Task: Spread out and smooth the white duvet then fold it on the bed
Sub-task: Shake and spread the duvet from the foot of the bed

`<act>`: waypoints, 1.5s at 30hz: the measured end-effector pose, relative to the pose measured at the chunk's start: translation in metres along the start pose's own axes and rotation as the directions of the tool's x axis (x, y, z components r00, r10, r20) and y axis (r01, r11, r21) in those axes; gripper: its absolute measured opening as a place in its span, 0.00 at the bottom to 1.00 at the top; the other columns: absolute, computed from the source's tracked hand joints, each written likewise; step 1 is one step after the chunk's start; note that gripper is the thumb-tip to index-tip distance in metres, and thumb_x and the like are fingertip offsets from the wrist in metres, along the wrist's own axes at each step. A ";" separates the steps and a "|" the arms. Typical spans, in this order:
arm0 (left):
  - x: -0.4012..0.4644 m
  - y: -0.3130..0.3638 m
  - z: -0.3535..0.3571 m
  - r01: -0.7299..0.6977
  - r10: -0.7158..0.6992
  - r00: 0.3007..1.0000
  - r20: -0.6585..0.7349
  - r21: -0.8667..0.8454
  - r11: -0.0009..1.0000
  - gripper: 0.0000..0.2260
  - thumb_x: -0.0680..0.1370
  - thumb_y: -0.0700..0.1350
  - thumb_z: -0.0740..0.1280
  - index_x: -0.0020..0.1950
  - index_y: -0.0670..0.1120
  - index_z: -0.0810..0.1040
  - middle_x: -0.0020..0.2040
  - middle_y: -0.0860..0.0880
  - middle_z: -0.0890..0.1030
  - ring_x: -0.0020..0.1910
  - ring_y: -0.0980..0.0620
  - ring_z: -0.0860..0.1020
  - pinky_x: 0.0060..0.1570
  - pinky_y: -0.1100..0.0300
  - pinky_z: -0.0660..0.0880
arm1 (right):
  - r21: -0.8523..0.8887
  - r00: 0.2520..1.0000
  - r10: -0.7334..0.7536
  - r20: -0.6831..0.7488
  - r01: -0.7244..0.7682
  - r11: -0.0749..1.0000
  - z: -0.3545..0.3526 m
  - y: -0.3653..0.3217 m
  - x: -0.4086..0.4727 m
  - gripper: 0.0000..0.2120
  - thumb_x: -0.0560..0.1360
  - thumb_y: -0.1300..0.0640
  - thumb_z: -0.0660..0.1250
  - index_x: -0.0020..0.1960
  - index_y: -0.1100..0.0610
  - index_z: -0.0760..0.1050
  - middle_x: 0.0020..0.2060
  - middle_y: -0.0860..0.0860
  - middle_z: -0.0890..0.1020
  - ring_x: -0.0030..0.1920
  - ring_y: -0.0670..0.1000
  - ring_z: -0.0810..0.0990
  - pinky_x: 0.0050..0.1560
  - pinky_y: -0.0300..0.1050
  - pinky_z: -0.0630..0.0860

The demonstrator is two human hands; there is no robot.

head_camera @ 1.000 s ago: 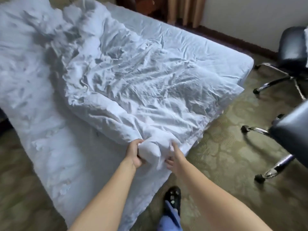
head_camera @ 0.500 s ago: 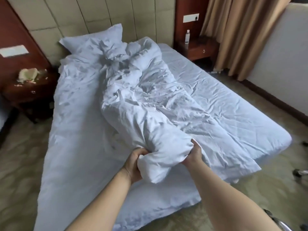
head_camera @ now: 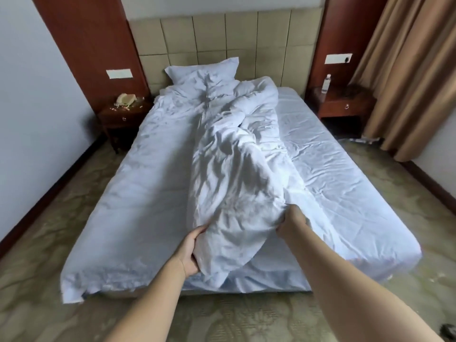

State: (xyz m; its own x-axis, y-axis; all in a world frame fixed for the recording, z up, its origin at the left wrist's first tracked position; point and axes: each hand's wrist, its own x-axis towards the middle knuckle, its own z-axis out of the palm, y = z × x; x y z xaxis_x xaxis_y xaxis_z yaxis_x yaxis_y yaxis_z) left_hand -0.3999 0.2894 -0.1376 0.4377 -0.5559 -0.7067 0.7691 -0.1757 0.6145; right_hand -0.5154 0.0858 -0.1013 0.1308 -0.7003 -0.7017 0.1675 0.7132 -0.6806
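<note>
Duvet: the white duvet (head_camera: pixel 229 169) lies bunched in a long crumpled ridge down the middle of the frame, running from the pillow (head_camera: pixel 201 74) at upper centre to the foot of the bed (head_camera: pixel 345 174) at lower centre.
Near end: it is lifted off the mattress and hangs in a rounded fold between the two hands, its tip drooping over the foot edge.
Left hand: the left hand (head_camera: pixel 191 253), lower centre-left, grips the near end from the side, thumb on top and fingers curled under the cloth.
Right hand: the right hand (head_camera: pixel 292 224), lower centre-right, clutches the other side of the same end, fingers buried in the fabric.
Writing: none can be read; the white wall plates (head_camera: pixel 119 73) at upper left and upper right are blank at this sharpness, and the label of the bottle (head_camera: pixel 327 83) on the right nightstand (head_camera: pixel 344 104) is too small to make out.
Bed edges: a white cover spills past the lower-left corner of the bed onto the carpet (head_camera: pixel 49 218); the right side shows bare fitted sheet out to a rounded lower-right corner.
Open room: carpet runs along the left side up to the wall, along the right side up to the curtain (head_camera: pixel 407 77), and across the bottom of the frame.
Left nightstand: the left nightstand (head_camera: pixel 123 114), at upper left, touches the bed's head corner and carries a beige telephone (head_camera: pixel 126 99) among small scraps.
Head end: the padded headboard (head_camera: pixel 222 43) stands directly behind the pillow.
</note>
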 end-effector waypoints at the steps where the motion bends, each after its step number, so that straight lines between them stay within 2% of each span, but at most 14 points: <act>1: -0.004 -0.014 0.008 0.016 -0.016 1.000 0.010 -0.024 1.000 0.19 0.69 0.55 0.70 0.51 0.42 0.84 0.53 0.39 0.82 0.57 0.39 0.78 0.60 0.47 0.73 | -0.058 0.999 0.029 0.022 -0.027 0.998 -0.011 0.005 0.001 0.07 0.73 0.66 0.63 0.51 0.66 0.75 0.41 0.58 0.76 0.47 0.55 0.76 0.57 0.59 0.75; 6: -0.019 -0.047 0.056 0.036 -0.033 0.994 0.107 -0.030 0.999 0.15 0.69 0.50 0.67 0.44 0.40 0.84 0.42 0.40 0.84 0.39 0.43 0.83 0.48 0.52 0.75 | -0.426 0.990 -0.064 0.124 0.112 0.898 -0.039 0.017 -0.014 0.06 0.76 0.67 0.60 0.43 0.65 0.75 0.42 0.61 0.75 0.46 0.56 0.75 0.45 0.52 0.75; 9: -0.023 -0.026 0.056 -0.023 0.023 0.994 0.106 0.003 1.000 0.14 0.74 0.50 0.64 0.48 0.41 0.81 0.40 0.41 0.84 0.38 0.44 0.83 0.46 0.54 0.75 | -0.544 0.924 -0.331 0.191 0.380 0.748 -0.047 -0.018 -0.020 0.09 0.74 0.61 0.63 0.49 0.66 0.78 0.44 0.61 0.78 0.47 0.56 0.78 0.42 0.48 0.74; 16: -0.063 0.008 0.059 -0.099 0.063 0.988 0.141 0.261 0.960 0.12 0.71 0.43 0.64 0.39 0.40 0.86 0.41 0.42 0.84 0.37 0.47 0.84 0.37 0.59 0.80 | -0.725 0.469 -0.819 0.330 0.682 0.098 -0.096 -0.074 -0.053 0.27 0.66 0.49 0.57 0.52 0.68 0.79 0.54 0.65 0.79 0.65 0.61 0.68 0.69 0.41 0.49; 20: -0.051 -0.063 0.031 0.289 -0.238 0.957 -0.164 0.575 0.765 0.08 0.72 0.38 0.66 0.42 0.33 0.81 0.39 0.38 0.83 0.35 0.44 0.83 0.44 0.56 0.78 | -0.927 0.898 -0.234 0.372 0.348 -0.142 -0.162 -0.005 0.001 0.20 0.75 0.51 0.59 0.62 0.61 0.73 0.60 0.59 0.78 0.63 0.59 0.74 0.62 0.47 0.67; 22: -0.044 -0.092 0.021 0.397 -0.275 0.916 -0.291 0.577 0.713 0.07 0.70 0.38 0.68 0.37 0.34 0.79 0.35 0.40 0.82 0.31 0.45 0.81 0.42 0.59 0.75 | -0.958 0.960 -0.039 0.278 0.274 -0.090 -0.183 0.013 0.018 0.20 0.77 0.51 0.60 0.66 0.58 0.70 0.65 0.56 0.74 0.66 0.57 0.72 0.63 0.47 0.68; 26: -0.031 -0.119 0.031 0.395 -0.272 0.901 -0.337 0.380 0.836 0.07 0.66 0.37 0.69 0.41 0.38 0.74 0.37 0.40 0.78 0.38 0.42 0.77 0.44 0.54 0.73 | -0.961 0.956 -0.175 0.236 0.203 -0.187 -0.201 0.020 0.036 0.22 0.77 0.49 0.57 0.69 0.54 0.70 0.69 0.54 0.66 0.72 0.56 0.58 0.70 0.52 0.57; 30: -0.028 -0.131 0.063 0.230 -0.186 0.935 -0.303 0.114 0.967 0.07 0.72 0.33 0.60 0.35 0.38 0.71 0.30 0.42 0.76 0.35 0.41 0.75 0.40 0.52 0.75 | -0.915 0.791 -0.466 0.395 0.296 -0.273 -0.203 0.016 0.037 0.18 0.74 0.50 0.58 0.60 0.53 0.76 0.62 0.53 0.58 0.64 0.57 0.54 0.72 0.54 0.36; 34: -0.030 -0.140 0.075 0.125 -0.134 0.966 -0.223 -0.054 0.991 0.04 0.69 0.34 0.60 0.39 0.40 0.72 0.38 0.42 0.75 0.36 0.42 0.76 0.41 0.52 0.75 | -0.836 0.665 -0.507 0.549 0.417 -0.357 -0.205 0.010 0.047 0.13 0.78 0.49 0.56 0.56 0.48 0.77 0.74 0.52 0.43 0.70 0.54 0.34 0.61 0.48 0.17; 36: -0.030 -0.146 0.078 0.134 -0.152 0.981 -0.118 -0.146 0.980 0.08 0.71 0.35 0.58 0.40 0.38 0.76 0.42 0.39 0.80 0.40 0.40 0.79 0.43 0.47 0.78 | -0.786 0.561 -0.556 0.614 0.500 -0.364 -0.205 0.005 0.059 0.08 0.76 0.51 0.60 0.44 0.50 0.78 0.77 0.52 0.43 0.74 0.53 0.35 0.65 0.48 0.19; 38: -0.034 -0.146 0.083 0.142 -0.148 0.989 -0.007 -0.221 0.965 0.11 0.70 0.37 0.63 0.50 0.36 0.77 0.53 0.34 0.80 0.51 0.33 0.79 0.47 0.29 0.73 | -0.762 0.502 -0.622 0.601 0.595 -0.256 -0.202 -0.002 0.066 0.09 0.76 0.55 0.63 0.43 0.57 0.79 0.76 0.54 0.56 0.75 0.56 0.54 0.73 0.49 0.36; 40: -0.034 -0.147 0.084 0.137 -0.124 0.991 0.058 -0.331 0.934 0.30 0.57 0.34 0.75 0.58 0.38 0.72 0.60 0.32 0.76 0.58 0.28 0.73 0.48 0.20 0.65 | -0.730 0.620 -0.579 0.529 0.681 0.063 -0.198 -0.008 0.066 0.11 0.79 0.57 0.60 0.46 0.63 0.77 0.66 0.57 0.72 0.63 0.57 0.73 0.62 0.46 0.63; 42: -0.033 -0.147 0.085 0.130 -0.082 0.988 0.128 -0.427 0.895 0.42 0.47 0.32 0.79 0.60 0.36 0.72 0.59 0.30 0.76 0.57 0.26 0.72 0.48 0.21 0.65 | -0.677 0.704 -0.543 0.457 0.671 0.301 -0.195 -0.010 0.063 0.11 0.81 0.58 0.56 0.44 0.61 0.73 0.49 0.57 0.76 0.49 0.55 0.74 0.45 0.43 0.64; 45: -0.033 -0.143 0.097 0.089 0.027 0.975 0.222 -0.496 0.864 0.39 0.45 0.31 0.80 0.54 0.35 0.75 0.52 0.32 0.80 0.49 0.28 0.79 0.48 0.24 0.66 | -0.651 0.823 -0.501 0.269 0.538 0.535 -0.192 -0.007 0.067 0.16 0.81 0.64 0.50 0.38 0.59 0.69 0.37 0.50 0.70 0.41 0.51 0.67 0.34 0.39 0.62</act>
State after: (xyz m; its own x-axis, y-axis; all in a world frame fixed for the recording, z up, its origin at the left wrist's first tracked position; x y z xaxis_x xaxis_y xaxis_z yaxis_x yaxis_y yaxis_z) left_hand -0.5692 0.2540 -0.1684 0.3438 -0.7268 -0.5947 0.9344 0.2015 0.2939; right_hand -0.6953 0.0392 -0.1836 0.2863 -0.9411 -0.1798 -0.4763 0.0230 -0.8790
